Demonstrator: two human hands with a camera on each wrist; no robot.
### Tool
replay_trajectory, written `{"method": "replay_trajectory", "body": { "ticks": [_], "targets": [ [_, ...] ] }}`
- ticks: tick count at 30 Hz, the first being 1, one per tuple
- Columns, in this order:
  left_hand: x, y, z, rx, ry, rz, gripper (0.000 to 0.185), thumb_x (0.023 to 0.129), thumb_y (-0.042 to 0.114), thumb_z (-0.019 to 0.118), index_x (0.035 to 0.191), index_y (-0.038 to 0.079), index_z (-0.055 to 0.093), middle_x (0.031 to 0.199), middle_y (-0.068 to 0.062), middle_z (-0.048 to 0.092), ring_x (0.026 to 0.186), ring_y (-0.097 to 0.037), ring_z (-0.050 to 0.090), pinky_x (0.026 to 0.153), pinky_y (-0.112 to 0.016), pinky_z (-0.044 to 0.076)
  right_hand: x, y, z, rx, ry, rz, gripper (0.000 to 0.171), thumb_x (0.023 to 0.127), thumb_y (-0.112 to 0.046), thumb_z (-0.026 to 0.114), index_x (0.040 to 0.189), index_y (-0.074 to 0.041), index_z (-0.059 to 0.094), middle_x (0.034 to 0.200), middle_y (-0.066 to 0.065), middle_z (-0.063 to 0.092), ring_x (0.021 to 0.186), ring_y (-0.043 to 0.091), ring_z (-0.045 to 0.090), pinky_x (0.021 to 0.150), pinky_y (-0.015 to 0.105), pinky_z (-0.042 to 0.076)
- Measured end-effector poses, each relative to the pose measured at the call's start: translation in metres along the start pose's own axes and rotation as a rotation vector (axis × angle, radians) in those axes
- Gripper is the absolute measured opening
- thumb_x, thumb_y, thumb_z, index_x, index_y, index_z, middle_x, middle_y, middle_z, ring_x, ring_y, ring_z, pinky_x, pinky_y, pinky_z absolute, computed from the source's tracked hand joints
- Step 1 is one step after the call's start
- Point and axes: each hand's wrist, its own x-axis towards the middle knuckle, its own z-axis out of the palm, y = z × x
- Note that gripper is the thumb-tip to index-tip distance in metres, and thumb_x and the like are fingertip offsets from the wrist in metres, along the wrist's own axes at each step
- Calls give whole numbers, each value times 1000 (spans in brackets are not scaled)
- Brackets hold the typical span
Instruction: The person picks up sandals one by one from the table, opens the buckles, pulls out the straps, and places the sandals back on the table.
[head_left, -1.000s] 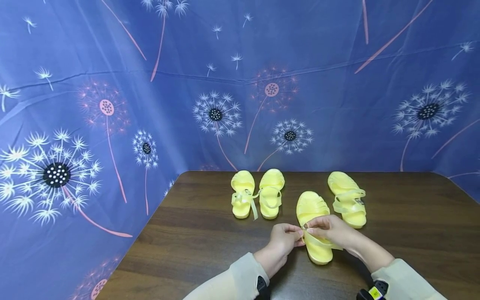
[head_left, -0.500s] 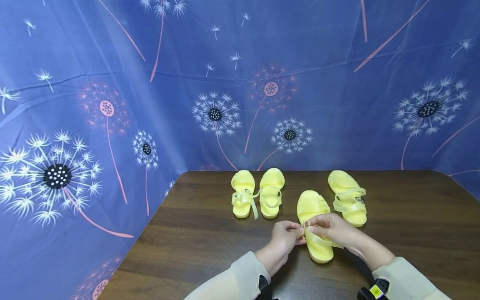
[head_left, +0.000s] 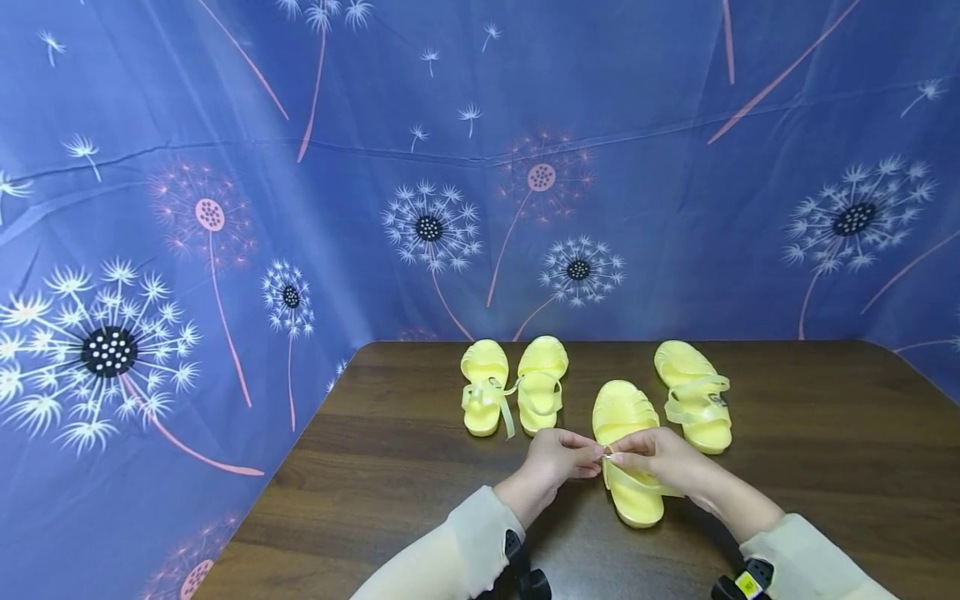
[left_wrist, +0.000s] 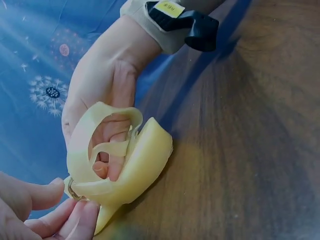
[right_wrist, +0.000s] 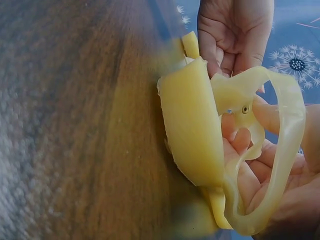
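Note:
A yellow jelly sandal (head_left: 627, 417) lies toe-away on the dark wooden table (head_left: 810, 450), nearest of the shoes. My left hand (head_left: 592, 456) pinches the strap's buckle end at the sandal's left side. My right hand (head_left: 613, 457) pinches the same strap (head_left: 633, 481) from the right, fingers curled over it. In the left wrist view my left fingertips (left_wrist: 75, 220) meet the small metal buckle (left_wrist: 73, 190) on the sandal (left_wrist: 135, 160). In the right wrist view the strap (right_wrist: 292, 125) loops round my right fingers (right_wrist: 260, 185), beside the sandal's sole (right_wrist: 192, 135).
A matching sandal (head_left: 693, 398) lies just right of and behind the held one. A smaller yellow pair (head_left: 513, 385) stands side by side at the back, left of centre. Blue dandelion-print cloth (head_left: 225, 208) walls off the table's back and left.
My left hand has shifted slightly up and away, closer to the buckle; the forearm has swung left. The right hand and the sandal have barely moved.

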Motion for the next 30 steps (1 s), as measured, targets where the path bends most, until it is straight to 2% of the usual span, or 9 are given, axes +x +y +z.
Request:
{"method": "replay_trajectory", "body": {
  "ticks": [6,12,16,21,23,25,30],
  "targets": [
    [4,2,2,114,43,56,6,82,-4,72,85,-8,73,77,-11,72,66,-15,69,64,-28,59,0,1,0,22,0,-13,40,93,-30,65,114,4,66,111,11,70,100,12,59,82,28,49],
    [5,3,1,319,47,147,4,83,4,74,81,0,74,72,-6,72,64,-12,68,61,-24,57,0,1,1,31,-12,-59,35,92,-26,67,109,4,68,106,11,71,94,9,60,77,22,50],
    [9,7,1,434,42,198,6,86,6,71,80,5,74,69,0,70,61,-5,63,57,-17,49,1,0,2,28,-11,-84,32,91,-24,68,106,4,69,103,12,71,91,7,60,75,20,50],
    [14,15,0,575,21,306,8,88,8,70,81,8,74,68,3,67,59,1,51,54,-15,43,4,-2,5,28,-17,-81,31,90,-25,69,105,3,69,105,11,71,93,9,60,75,21,51],
    [15,16,-1,595,13,308,9,88,9,70,80,7,74,68,1,67,58,1,50,53,-16,43,4,-2,7,27,-16,-69,31,91,-26,68,105,2,69,105,10,71,95,11,60,76,22,50],
    [16,16,-3,574,12,274,9,88,10,70,81,7,74,68,1,67,59,0,54,53,-16,44,4,-1,7,19,-11,-55,31,92,-27,67,106,1,69,105,9,70,96,12,59,77,23,50],
    [18,12,-6,435,18,203,8,88,8,70,83,3,75,74,-2,71,64,-10,68,60,-20,54,4,0,4,-3,3,-38,33,92,-28,67,108,1,69,105,8,70,98,14,59,79,24,49]
  ]
}}
